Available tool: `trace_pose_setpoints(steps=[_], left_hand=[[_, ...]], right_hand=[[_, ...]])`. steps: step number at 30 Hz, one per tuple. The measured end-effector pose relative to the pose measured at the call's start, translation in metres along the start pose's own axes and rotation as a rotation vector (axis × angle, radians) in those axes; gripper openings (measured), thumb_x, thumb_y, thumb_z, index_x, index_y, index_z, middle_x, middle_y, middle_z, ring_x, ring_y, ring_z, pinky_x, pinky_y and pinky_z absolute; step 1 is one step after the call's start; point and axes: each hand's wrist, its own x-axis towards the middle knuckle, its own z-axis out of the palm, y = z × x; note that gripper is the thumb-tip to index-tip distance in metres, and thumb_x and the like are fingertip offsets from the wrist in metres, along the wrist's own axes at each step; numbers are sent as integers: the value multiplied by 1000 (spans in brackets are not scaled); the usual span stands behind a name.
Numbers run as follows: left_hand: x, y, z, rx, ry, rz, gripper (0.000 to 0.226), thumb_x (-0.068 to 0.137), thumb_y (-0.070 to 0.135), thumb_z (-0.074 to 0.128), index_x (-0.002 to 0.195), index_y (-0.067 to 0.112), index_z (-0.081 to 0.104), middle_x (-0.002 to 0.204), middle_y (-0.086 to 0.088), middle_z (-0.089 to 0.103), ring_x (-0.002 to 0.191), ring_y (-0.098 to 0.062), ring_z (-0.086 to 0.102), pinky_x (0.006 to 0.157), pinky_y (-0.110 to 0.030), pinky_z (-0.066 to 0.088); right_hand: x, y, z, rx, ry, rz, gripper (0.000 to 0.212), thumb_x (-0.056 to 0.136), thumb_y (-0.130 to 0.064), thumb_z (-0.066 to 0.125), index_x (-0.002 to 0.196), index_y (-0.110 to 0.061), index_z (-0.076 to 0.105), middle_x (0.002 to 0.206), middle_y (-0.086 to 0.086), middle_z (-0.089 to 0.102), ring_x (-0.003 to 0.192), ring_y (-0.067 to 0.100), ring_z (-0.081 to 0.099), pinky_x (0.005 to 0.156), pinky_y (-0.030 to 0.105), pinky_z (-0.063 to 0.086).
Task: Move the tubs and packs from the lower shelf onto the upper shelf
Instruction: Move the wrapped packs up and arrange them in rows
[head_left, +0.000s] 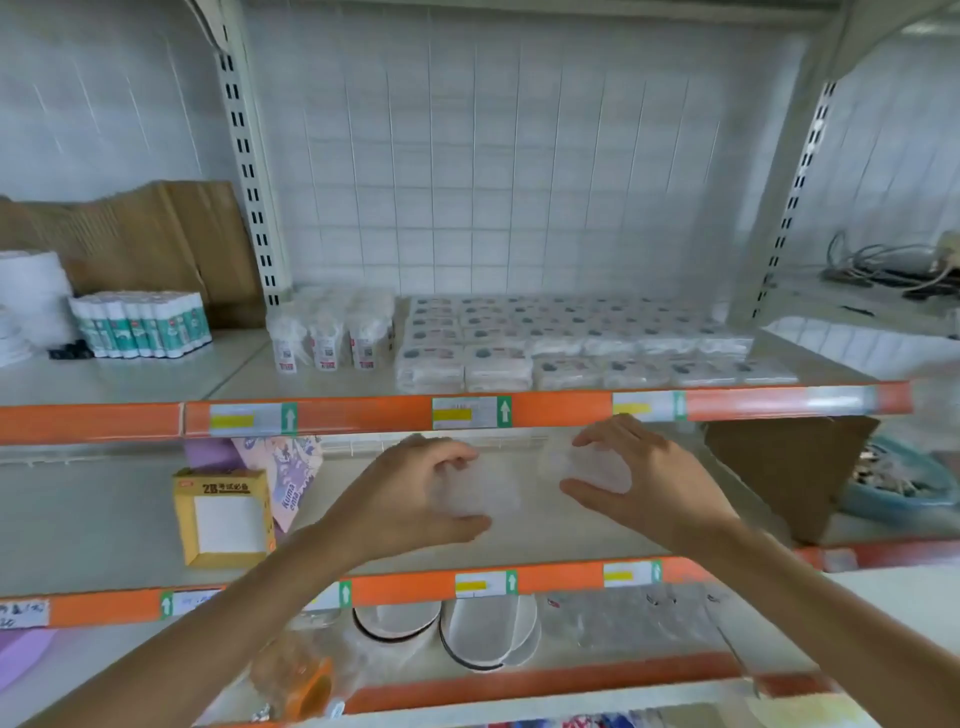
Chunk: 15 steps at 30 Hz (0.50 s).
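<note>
A yellow box sits on the lower shelf. Beside it, the left hand curls its fingers round a clear tub, low over that shelf. The right hand grips a second clear tub the same way. Both tubs look blurry. Rows of packs lie on the upper shelf.

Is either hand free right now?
No, the left hand grips one clear pack and the right hand a second clear pack, over the lower shelf.

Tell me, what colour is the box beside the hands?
Yellow box with a white window; head view.
</note>
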Motion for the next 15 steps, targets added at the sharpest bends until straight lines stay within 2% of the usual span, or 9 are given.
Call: trace_pose_setpoints(steps=[4, 8, 11, 15], left_hand=[[35, 30, -22, 43, 82, 60, 65, 57, 68, 70, 112, 33, 64, 103, 26, 61, 100, 5, 56, 84, -14, 43], [85, 54, -37, 46, 123, 38, 67, 62, 63, 81, 119, 32, 64, 114, 18, 65, 105, 3, 58, 88, -17, 43], [120, 66, -36, 57, 137, 2, 67, 66, 55, 83, 124, 29, 61, 120, 17, 63, 109, 0, 56, 92, -22, 44], [166, 71, -30, 53, 130, -45, 67, 68, 49, 84, 126, 27, 60, 122, 14, 61, 107, 1, 55, 85, -18, 40]], right_hand=[[28, 19, -25, 35, 69, -6, 46, 76, -65, 62, 109, -32, 62, 108, -17, 60, 95, 14, 64, 71, 30, 49], [62, 44, -37, 61, 113, 1, 50, 76, -72, 57, 109, -34, 60, 111, -16, 59, 100, 18, 63, 77, 35, 51], [93, 64, -44, 80, 122, 15, 50, 76, -68, 61, 112, -33, 61, 116, -15, 58, 106, 19, 59, 83, 34, 48], [139, 96, -51, 119, 142, 28, 47, 79, -53, 72, 117, -27, 61, 125, -8, 58, 110, 19, 58, 84, 31, 45]])
